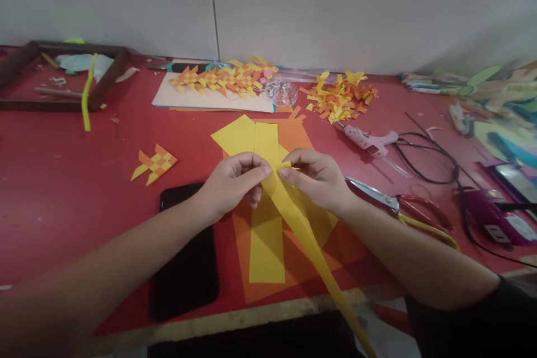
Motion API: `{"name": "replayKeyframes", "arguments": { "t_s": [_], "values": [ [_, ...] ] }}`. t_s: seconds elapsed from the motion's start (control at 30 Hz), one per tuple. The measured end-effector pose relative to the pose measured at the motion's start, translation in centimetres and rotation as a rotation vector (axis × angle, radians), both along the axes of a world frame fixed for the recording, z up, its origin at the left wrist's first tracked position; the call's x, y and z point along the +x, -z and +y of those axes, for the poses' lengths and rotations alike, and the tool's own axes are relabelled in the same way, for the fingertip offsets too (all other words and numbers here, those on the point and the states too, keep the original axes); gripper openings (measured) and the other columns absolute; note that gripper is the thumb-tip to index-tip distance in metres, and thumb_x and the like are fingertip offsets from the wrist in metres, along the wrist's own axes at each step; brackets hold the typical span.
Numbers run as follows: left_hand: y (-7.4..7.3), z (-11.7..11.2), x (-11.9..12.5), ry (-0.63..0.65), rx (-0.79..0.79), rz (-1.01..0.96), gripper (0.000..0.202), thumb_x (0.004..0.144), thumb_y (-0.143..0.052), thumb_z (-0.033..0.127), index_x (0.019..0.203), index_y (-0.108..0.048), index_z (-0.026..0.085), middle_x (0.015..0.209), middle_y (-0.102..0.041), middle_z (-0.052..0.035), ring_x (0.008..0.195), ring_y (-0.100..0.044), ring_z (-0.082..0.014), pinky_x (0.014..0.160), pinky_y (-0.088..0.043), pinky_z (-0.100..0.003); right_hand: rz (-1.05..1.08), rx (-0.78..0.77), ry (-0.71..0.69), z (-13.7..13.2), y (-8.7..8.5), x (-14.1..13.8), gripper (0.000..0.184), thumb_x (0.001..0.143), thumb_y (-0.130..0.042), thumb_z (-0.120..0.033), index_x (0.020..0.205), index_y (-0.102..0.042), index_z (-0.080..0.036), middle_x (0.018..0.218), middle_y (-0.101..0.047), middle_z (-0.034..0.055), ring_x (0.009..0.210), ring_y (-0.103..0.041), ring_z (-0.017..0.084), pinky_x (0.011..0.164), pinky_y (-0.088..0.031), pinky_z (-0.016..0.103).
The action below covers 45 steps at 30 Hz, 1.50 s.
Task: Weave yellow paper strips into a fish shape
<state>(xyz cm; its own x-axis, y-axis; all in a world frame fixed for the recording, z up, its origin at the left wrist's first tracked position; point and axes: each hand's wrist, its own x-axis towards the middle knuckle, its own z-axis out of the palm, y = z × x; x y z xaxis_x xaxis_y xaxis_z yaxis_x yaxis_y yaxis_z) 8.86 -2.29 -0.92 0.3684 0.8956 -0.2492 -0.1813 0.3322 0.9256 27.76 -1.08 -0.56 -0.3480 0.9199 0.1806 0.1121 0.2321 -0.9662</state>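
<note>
Between my two hands is a long yellow paper strip (300, 221), its free end trailing down past the table's front edge at right. My left hand (239, 179) pinches the strip near its upper end. Just beside it, my right hand (312, 176) pinches a short folded bit of the yellow paper between thumb and forefinger. Below the hands lie flat yellow paper pieces (267, 251) on orange paper sheets (251, 289). A small woven fish of orange and yellow paper (156, 164) rests to the left of my left hand.
A black phone (184, 268) lies under my left forearm. Scissors (390, 201) and a pink glue gun (371, 140) with its cable are at right. Behind stand several woven fish (218, 79), a pile of folded paper bits (339, 98) and a brown frame tray (50, 105).
</note>
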Motion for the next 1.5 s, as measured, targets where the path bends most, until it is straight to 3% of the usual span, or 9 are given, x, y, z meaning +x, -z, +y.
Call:
{"name": "replayKeyframes", "arguments": {
  "t_s": [0.23, 0.47, 0.6, 0.9, 1.07, 1.37, 1.5],
  "values": [
    [0.1, 0.1, 0.0, -0.038, -0.023, -0.049, 0.017, 0.082, -0.069, 0.030, 0.075, -0.061, 0.018, 0.051, -0.051, 0.0071, 0.041, -0.051, -0.0057, 0.040, -0.047, -0.015, 0.065, -0.059, 0.034, -0.2, -0.1, -0.1, 0.028, 0.079, -0.074, -0.041, 0.072, -0.060, -0.019, 0.063, -0.051, -0.0033, 0.050, -0.042, 0.008, 0.046, -0.035, 0.024],
    [-0.2, -0.1, 0.0, 0.073, -0.042, -0.044, 0.027, 0.079, -0.073, 0.038, 0.074, -0.059, 0.016, 0.053, -0.053, 0.0054, 0.041, -0.052, -0.0065, 0.038, -0.047, -0.015, 0.154, -0.229, 0.073, 0.1, 0.7, 0.0, 0.023, 0.081, -0.073, -0.039, 0.078, -0.062, -0.019, 0.061, -0.050, -0.0049, 0.047, -0.044, 0.006, 0.043, -0.036, 0.020],
    [-0.1, 0.0, 0.0, 0.003, -0.016, -0.033, 0.022, 0.084, -0.067, 0.033, 0.074, -0.055, 0.017, 0.050, -0.051, 0.0070, 0.037, -0.049, -0.0051, 0.036, -0.044, -0.013, 0.198, -0.272, 0.021, 0.2, 0.8, 0.0, 0.027, 0.078, -0.076, -0.039, 0.073, -0.060, -0.017, 0.060, -0.050, -0.0049, 0.049, -0.045, 0.006, 0.046, -0.037, 0.020],
    [-0.1, 0.0, 0.0, -0.059, 0.075, -0.008, 0.022, 0.088, -0.061, 0.028, 0.072, -0.050, 0.018, 0.053, -0.045, 0.0085, 0.038, -0.048, -0.0043, 0.034, -0.040, -0.013, 0.118, -0.222, 0.015, 0.0, 0.4, -0.3, 0.037, 0.078, -0.075, -0.042, 0.065, -0.049, -0.019, 0.054, -0.042, -0.0071, 0.046, -0.041, 0.006, 0.044, -0.032, 0.022],
    [0.2, 0.0, 0.0, -0.075, 0.092, -0.004, 0.023, 0.088, -0.061, 0.028, 0.072, -0.049, 0.018, 0.052, -0.045, 0.0090, 0.037, -0.046, -0.0041, 0.034, -0.040, -0.013, 0.095, -0.157, 0.040, 0.0, 0.3, -0.4, 0.036, 0.079, -0.074, -0.041, 0.065, -0.049, -0.018, 0.055, -0.041, -0.0073, 0.046, -0.040, 0.006, 0.045, -0.033, 0.022],
    [0.3, 0.1, 0.0, -0.096, 0.053, -0.012, 0.020, 0.087, -0.062, 0.031, 0.076, -0.053, 0.018, 0.052, -0.049, 0.0078, 0.038, -0.044, -0.0045, 0.034, -0.040, -0.014, 0.114, -0.150, 0.042, 0.0, 0.3, -0.3, 0.035, 0.079, -0.074, -0.040, 0.064, -0.052, -0.018, 0.055, -0.049, -0.0053, 0.045, -0.045, 0.007, 0.045, -0.037, 0.022],
    [0.1, 0.0, -0.1, -0.025, 0.005, -0.032, 0.024, 0.086, -0.064, 0.038, 0.078, -0.055, 0.018, 0.053, -0.052, 0.0062, 0.039, -0.048, -0.0061, 0.033, -0.040, -0.014, 0.112, -0.168, 0.066, 0.1, 0.3, -0.2, 0.037, 0.077, -0.076, -0.043, 0.063, -0.051, -0.019, 0.054, -0.047, -0.0059, 0.045, -0.050, 0.008, 0.045, -0.040, 0.022]
  ]
}}
